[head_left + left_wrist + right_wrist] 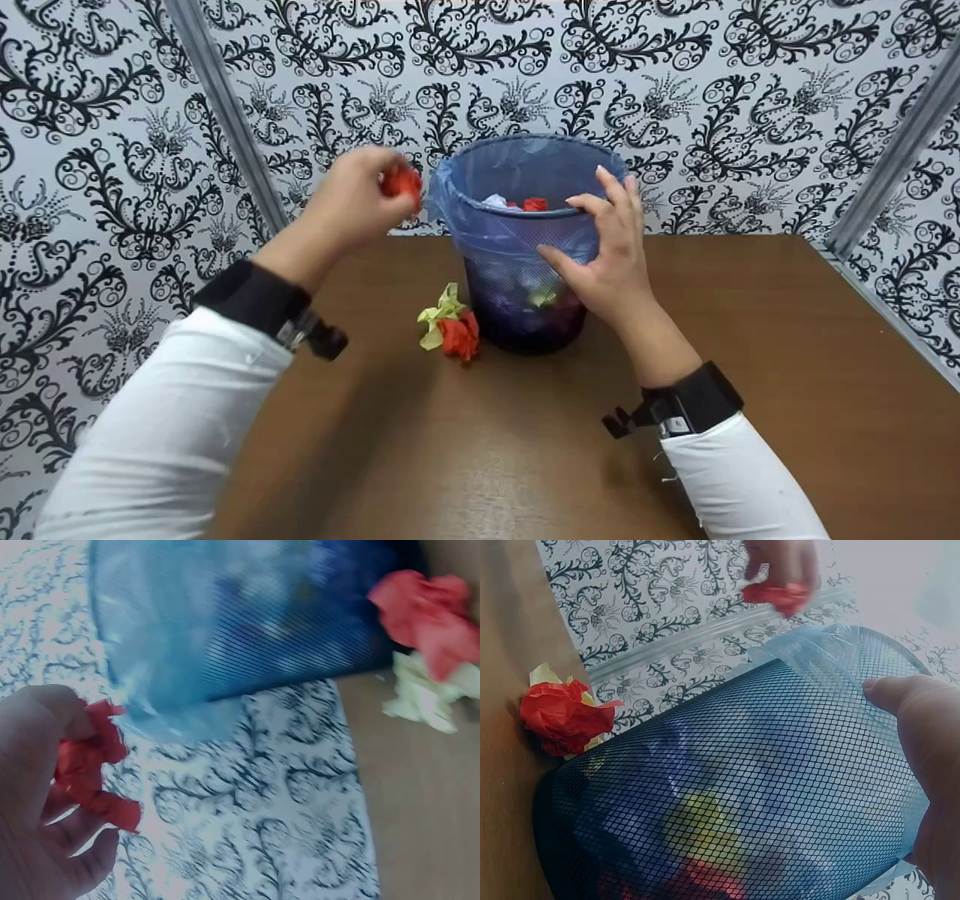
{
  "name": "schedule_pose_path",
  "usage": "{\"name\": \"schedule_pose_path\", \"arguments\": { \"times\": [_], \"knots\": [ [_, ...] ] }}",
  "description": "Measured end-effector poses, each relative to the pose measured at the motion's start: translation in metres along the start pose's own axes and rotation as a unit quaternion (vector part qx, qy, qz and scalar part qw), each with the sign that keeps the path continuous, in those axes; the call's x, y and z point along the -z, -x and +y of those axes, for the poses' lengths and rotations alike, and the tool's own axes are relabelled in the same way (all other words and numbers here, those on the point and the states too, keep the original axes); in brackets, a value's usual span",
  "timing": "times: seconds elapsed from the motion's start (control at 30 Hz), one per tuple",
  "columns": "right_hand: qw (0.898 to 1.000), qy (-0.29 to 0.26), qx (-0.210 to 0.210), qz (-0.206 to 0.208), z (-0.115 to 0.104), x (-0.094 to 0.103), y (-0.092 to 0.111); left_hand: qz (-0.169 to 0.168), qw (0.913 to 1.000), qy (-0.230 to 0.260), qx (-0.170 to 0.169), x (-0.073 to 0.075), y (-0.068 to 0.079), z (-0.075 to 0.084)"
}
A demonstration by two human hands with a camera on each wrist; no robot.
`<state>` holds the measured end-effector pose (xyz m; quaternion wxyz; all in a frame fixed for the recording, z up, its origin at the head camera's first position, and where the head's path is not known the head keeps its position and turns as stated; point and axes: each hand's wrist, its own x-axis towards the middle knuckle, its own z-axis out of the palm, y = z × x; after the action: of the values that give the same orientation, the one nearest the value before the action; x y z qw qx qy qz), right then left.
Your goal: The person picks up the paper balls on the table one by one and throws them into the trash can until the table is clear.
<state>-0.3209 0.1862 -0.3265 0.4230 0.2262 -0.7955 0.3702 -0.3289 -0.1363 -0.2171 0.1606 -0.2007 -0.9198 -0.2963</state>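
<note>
A mesh wastebasket [517, 300] stands upright on the table, lined with a translucent blue bag [480, 229] folded over its rim. My left hand [352, 195] is raised just left of the rim and holds a crumpled red paper [403, 187], also visible in the left wrist view [90, 765]. At the basket's right side, my right hand [611, 259] grips the rim, thumb on the outside and fingers over the edge. Crumpled red [458, 334] and yellow papers [442, 311] lie against the basket's left base. Red [535, 204] and white papers [495, 201] show inside.
The brown wooden table [487, 442] meets a patterned wall [495, 75] right behind the basket. A grey metal strip [225, 112] runs up the wall at left. Through the mesh, yellow paper [705, 825] shows low in the basket.
</note>
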Motion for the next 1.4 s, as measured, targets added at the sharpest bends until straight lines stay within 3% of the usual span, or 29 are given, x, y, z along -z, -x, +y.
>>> {"name": "schedule_pose_path", "arguments": {
  "times": [0.1,0.2,0.37,0.5,0.67,0.9,1.13,1.4],
  "knots": [
    [1.000,0.002,-0.001,0.000,0.000,0.000,0.000,0.035,0.9993,0.006,0.010,0.000,-0.013,0.022],
    [1.000,0.001,-0.002,0.001,0.001,0.001,0.000,0.049,0.9987,-0.003,0.013,-0.006,-0.026,0.042],
    [1.000,0.000,0.002,0.002,0.000,0.000,0.000,0.028,0.9994,0.018,0.007,-0.021,-0.041,0.070],
    [1.000,0.003,0.007,0.001,0.000,0.000,0.000,0.005,0.9985,0.053,-0.010,-0.035,-0.048,0.081],
    [1.000,0.004,0.006,0.001,-0.001,0.000,-0.001,0.002,0.9990,0.035,-0.029,-0.047,-0.052,0.082],
    [1.000,0.006,0.006,0.000,0.001,0.000,-0.001,0.008,0.9994,-0.023,-0.023,-0.055,-0.053,0.078],
    [1.000,0.005,0.008,0.003,0.001,0.000,0.000,-0.004,0.9994,-0.032,-0.011,-0.056,-0.048,0.077],
    [1.000,0.006,0.008,0.001,0.001,0.000,-0.001,0.023,0.9986,-0.033,-0.033,-0.047,-0.037,0.059]
  ]
}}
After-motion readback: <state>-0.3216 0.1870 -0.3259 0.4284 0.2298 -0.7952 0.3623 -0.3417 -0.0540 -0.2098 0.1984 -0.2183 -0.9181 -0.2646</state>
